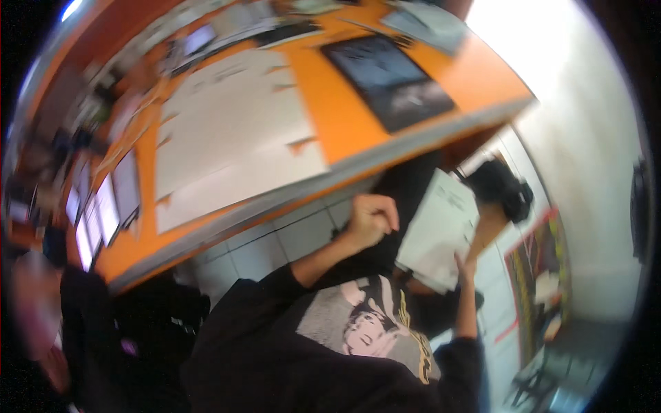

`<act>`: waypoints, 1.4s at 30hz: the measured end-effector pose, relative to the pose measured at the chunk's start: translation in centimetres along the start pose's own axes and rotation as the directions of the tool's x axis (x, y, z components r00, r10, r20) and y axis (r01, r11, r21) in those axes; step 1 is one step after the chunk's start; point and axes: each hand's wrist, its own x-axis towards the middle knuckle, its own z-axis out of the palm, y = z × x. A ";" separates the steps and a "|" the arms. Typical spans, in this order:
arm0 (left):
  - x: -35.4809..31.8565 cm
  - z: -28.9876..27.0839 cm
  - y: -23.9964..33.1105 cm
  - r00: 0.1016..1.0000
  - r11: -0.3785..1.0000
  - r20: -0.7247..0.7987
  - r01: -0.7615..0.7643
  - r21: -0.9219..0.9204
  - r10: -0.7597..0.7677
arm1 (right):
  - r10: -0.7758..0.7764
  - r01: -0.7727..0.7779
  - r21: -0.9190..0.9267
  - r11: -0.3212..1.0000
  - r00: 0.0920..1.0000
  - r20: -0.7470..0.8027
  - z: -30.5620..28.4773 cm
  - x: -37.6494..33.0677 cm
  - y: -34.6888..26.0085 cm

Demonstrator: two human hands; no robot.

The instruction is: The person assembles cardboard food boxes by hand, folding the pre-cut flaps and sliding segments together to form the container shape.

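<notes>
My right hand (pixel 466 270) grips the lower right edge of a stack of white paper sheets (pixel 441 227), held tilted beside the table. A few lines of dark writing show on the top sheet. My left hand (pixel 370 220) is closed in a loose fist to the left of the stack, apart from it, and nothing shows in its fingers. On the orange table (pixel 348 141) lies a big white board or sheet (pixel 234 138) with small notches through which orange shows. Right of it is a flat dark rectangular thing (pixel 385 79) with a greyish, shiny face.
Several phone-like devices (pixel 107 206) stand along the table's left end, near another person (pixel 41 303). Papers (pixel 427 27) and a lit screen (pixel 200 39) are at the far side. A black object (pixel 502 189) is beyond the stack; a patterned mat (pixel 540 275) is at right.
</notes>
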 end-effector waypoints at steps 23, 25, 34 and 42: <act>-0.9 2.1 -0.3 0.946 0.899 0.069 -0.323 0.296 0.317 | 0.003 0.002 -0.047 0.999 0.995 0.104 -3.1 3.6 6.1; -1.7 2.7 -1.4 0.950 0.880 0.048 -0.303 0.364 0.307 | 0.099 -0.132 0.135 0.982 0.968 0.229 -5.1 2.5 2.6; -1.9 7.4 -2.0 0.881 0.993 0.457 0.105 0.060 -0.120 | -0.031 0.006 0.105 0.994 0.969 0.243 -10.8 -8.5 -18.5; -2.7 12.4 -8.2 0.810 0.949 0.496 0.266 0.167 -0.314 | -0.411 0.588 -0.212 0.781 0.739 0.534 -5.6 -15.6 -26.0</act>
